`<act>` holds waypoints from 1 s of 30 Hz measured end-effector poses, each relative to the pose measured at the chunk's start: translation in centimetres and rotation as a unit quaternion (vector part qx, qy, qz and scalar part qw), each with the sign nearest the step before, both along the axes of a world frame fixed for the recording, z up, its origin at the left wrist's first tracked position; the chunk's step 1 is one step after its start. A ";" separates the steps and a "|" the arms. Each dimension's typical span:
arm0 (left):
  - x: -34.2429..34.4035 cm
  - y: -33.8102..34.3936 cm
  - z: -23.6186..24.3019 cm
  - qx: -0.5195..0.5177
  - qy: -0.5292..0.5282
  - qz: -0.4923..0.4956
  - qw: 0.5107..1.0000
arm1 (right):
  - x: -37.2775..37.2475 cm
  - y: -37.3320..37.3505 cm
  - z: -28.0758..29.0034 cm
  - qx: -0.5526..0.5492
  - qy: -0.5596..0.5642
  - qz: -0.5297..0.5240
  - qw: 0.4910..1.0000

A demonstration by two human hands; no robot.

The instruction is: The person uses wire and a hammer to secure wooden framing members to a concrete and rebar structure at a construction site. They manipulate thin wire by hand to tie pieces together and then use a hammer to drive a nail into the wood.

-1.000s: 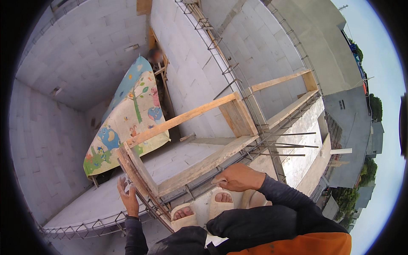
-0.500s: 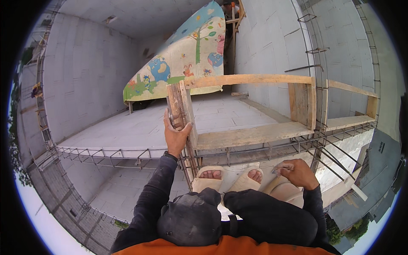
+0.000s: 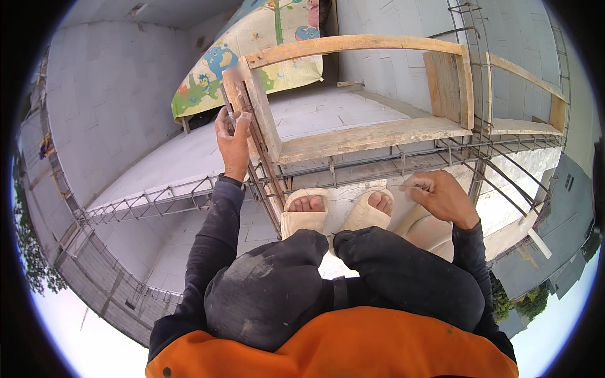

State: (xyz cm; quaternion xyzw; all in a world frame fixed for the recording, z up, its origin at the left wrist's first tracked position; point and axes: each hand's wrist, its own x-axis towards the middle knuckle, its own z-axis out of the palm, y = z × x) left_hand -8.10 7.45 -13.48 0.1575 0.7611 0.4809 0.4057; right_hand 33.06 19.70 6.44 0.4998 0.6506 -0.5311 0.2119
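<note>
At the left post (image 3: 271, 116) of a wooden frame, my left hand (image 3: 234, 146) is closed, its thumb and fingers about an upright steel bar (image 3: 259, 140). The fingertips on the bar's far side are partly hidden. My right hand (image 3: 441, 196) pinches a thin wire (image 3: 359, 196) that runs left past my sandals (image 3: 304, 214). The wooden frame (image 3: 372, 140), made of rough boards, stands on edge over a steel rebar cage (image 3: 372, 173), just ahead of my feet.
Farther off, a printed cartoon sheet (image 3: 252, 53) covers something raised. Pale block walls (image 3: 120, 94) drop away on the left. A second wooden frame (image 3: 526, 126) stands at the right, near protruding rebar ends (image 3: 513, 179). My feet are on a narrow ledge.
My view has tilted, so the frame and sheet appear higher. My left hand has shifted from the wooden post's face to the bar beside it. My right hand keeps its pinch on the wire.
</note>
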 end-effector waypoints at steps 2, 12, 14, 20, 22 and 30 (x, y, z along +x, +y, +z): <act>-0.8 -0.6 0.1 0.008 0.148 -0.064 0.987 | 0.4 -1.4 -0.9 0.015 0.019 0.004 1.000; 0.7 1.9 7.1 0.094 0.466 -0.570 0.670 | 3.5 -5.9 -1.9 0.067 0.043 0.010 0.997; 0.8 2.1 7.0 0.060 0.462 -0.650 0.600 | 3.8 -6.2 -2.0 0.090 0.044 0.019 0.995; 2.0 5.0 4.2 0.013 0.476 -0.769 0.428 | 3.0 -6.7 -1.8 0.071 0.030 0.068 0.995; 2.7 6.4 2.8 -0.027 0.444 -0.807 0.389 | 3.2 -7.3 -1.9 0.076 0.037 0.063 0.994; 5.4 8.3 -2.6 -0.192 0.368 -0.846 0.334 | 2.4 -8.0 -1.4 0.042 0.016 0.081 0.996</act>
